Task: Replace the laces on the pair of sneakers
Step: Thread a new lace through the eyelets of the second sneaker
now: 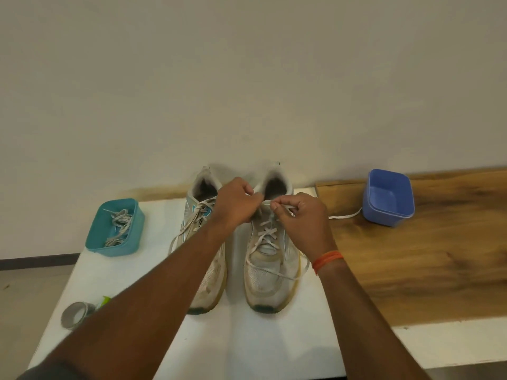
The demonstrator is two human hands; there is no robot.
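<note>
Two worn white sneakers stand side by side on a white table [247, 346], toes toward me. The left sneaker [203, 242] is laced, with teal trim. The right sneaker [270, 270] carries a white lace [264, 231] crossed through its eyelets. My left hand [237, 204] and my right hand [301, 218] meet over the top eyelets of the right sneaker, each pinching the lace. One loose end [344, 215] trails right toward a blue tub; another loops across the toe.
A teal tub [93, 239] at the left holds a tangle of grey laces [120, 226]. An empty blue tub [388, 198] sits on a wooden board [425, 264] at the right. A tape roll [74, 315] lies near the table's left edge. A wall rises close behind.
</note>
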